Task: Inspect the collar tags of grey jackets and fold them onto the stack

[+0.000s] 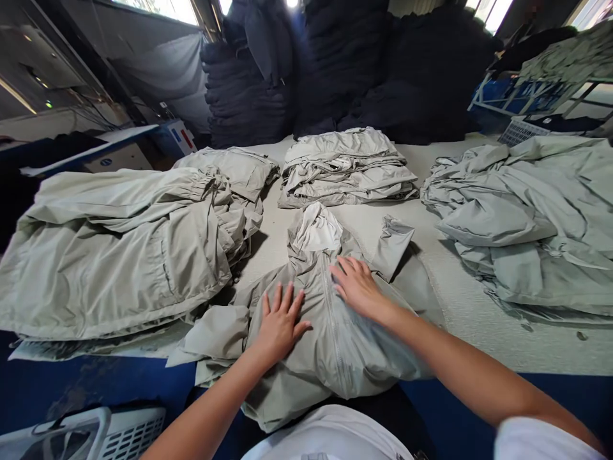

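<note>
A grey-green hooded jacket (pixel 311 319) lies front up on the table before me, its zip closed and its pale-lined hood pointing away. My left hand (pixel 280 322) rests flat on the left chest of the jacket, fingers spread. On the other side of the zip, my right hand (pixel 357 287) lies on the upper chest with its fingers stretched out. Neither hand grips the cloth. One sleeve (pixel 218 335) spreads out to the left; the end of the other sleeve (pixel 395 243) sticks up at the right. The lower hem hangs over the table's near edge.
Piles of similar jackets lie at the left (pixel 119 249), the back middle (pixel 347 169) and the right (pixel 531 217) of the pale table (pixel 502 345). Tall dark garment stacks (pixel 335 70) rise behind. A white plastic basket (pixel 134 434) stands below at the left.
</note>
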Demonstrator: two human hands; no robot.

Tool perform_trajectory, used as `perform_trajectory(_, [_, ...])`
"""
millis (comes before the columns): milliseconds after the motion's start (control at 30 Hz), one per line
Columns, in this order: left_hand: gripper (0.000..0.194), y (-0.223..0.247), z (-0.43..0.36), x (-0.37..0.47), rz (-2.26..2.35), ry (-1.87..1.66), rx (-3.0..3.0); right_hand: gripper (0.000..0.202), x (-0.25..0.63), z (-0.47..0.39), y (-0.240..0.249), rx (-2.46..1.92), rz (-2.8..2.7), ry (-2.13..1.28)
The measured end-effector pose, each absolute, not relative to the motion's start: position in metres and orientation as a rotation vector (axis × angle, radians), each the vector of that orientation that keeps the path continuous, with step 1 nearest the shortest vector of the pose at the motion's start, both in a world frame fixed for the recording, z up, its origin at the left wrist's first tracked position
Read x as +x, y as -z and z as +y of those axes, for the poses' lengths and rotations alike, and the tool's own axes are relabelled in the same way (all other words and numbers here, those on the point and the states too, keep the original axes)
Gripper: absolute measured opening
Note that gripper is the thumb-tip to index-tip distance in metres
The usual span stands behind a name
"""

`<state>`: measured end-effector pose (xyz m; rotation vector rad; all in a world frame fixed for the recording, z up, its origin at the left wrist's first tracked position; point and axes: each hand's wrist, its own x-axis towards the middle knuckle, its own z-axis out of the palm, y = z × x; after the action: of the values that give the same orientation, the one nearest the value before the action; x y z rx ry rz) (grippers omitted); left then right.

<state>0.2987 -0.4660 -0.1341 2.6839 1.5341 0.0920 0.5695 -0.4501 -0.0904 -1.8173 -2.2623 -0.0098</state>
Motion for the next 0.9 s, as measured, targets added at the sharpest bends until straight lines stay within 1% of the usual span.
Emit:
perform_trajectory(100, [0.073,0.138,-0.461,0.279,1.599,-0.049,2.679,0.053,0.591,-0.492,0.116,-1.775,-2.359,-0.102])
perform_trajectory(167, [0.072,0.137,-0.439,0.282,1.580,-0.053,2.689,0.054,0.601,-0.489,0.122,-1.790,-2.357,-0.119])
perform_trajectory(400, [0.067,0.121,-0.323,0.332,1.559,-0.084,2.649,0.055,0.620,-0.365,0.109,-2.065,-2.196,-0.089])
perform_trajectory(567, [0.066,0.113,-0.280,0.343,1.593,-0.106,2.598,0.054,0.625,-0.317,0.104,-2.069,-2.132,-0.162])
perform_trajectory(667, [0.065,0.104,-0.279,0.344,1.597,-0.036,2.548,0.049,0.627,-0.309,0.098,-2.063,-2.116,-0.167])
perform_trajectory(733, [0.064,0.099,-0.292,0.343,1.593,0.028,2.535,0.047,0.636,-0.311,0.092,-2.031,-2.127,-0.137])
perform_trajectory(800, [0.063,0.099,-0.316,0.340,1.533,0.024,2.595,0.051,0.653,-0.317,0.085,-2.034,-2.043,-0.052])
perform_trajectory(900, [0.065,0.109,-0.360,0.336,1.309,-0.064,2.739,0.063,0.687,-0.329,0.079,-2.186,-1.562,0.078])
